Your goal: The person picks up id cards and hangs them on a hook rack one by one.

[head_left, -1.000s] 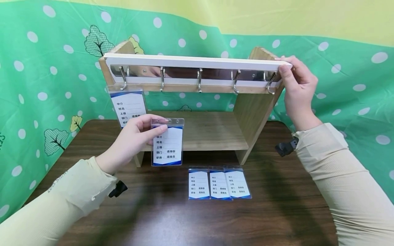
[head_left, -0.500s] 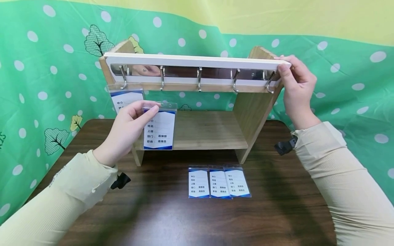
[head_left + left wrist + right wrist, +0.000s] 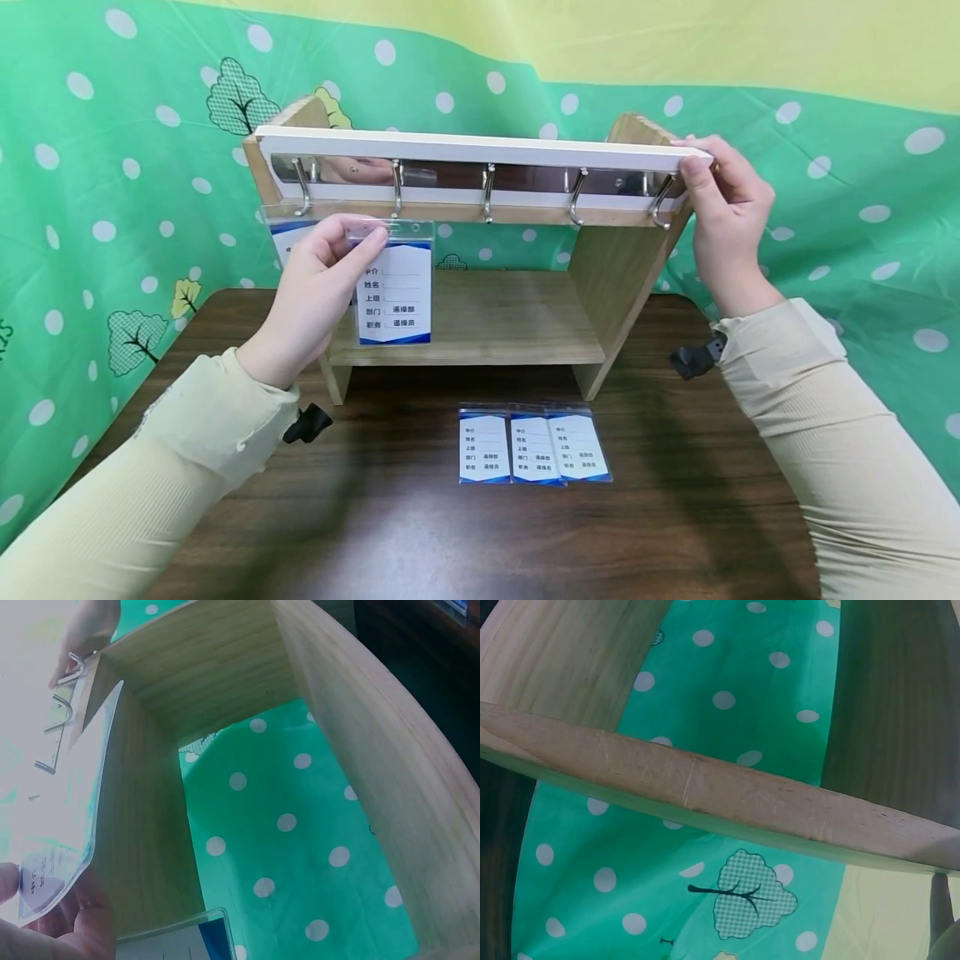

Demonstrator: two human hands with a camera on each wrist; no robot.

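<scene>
My left hand (image 3: 311,287) pinches the top left corner of a clear-sleeved badge holder (image 3: 397,287) between thumb and fingers. The badge hangs upright just below the second hook (image 3: 397,187), apart from it as far as I can tell. Behind the left hand another badge holder (image 3: 283,237) hangs at the leftmost hook (image 3: 302,185), mostly hidden. With thumb and fingers my right hand (image 3: 727,217) grips the right end of the white hook rail (image 3: 480,148). In the left wrist view the held badge (image 3: 71,817) is seen edge-on, glare over its face.
Three badge holders (image 3: 532,446) lie overlapping on the dark wooden table (image 3: 450,542), in front of the wooden shelf (image 3: 480,317). Its side panel (image 3: 622,258) stands on the right. A green dotted cloth (image 3: 172,208) hangs behind.
The left hand has raised its badge from in front of the lower shelf to just under the rail, covering more of the hanging badge. The right hand keeps its place on the rail.
</scene>
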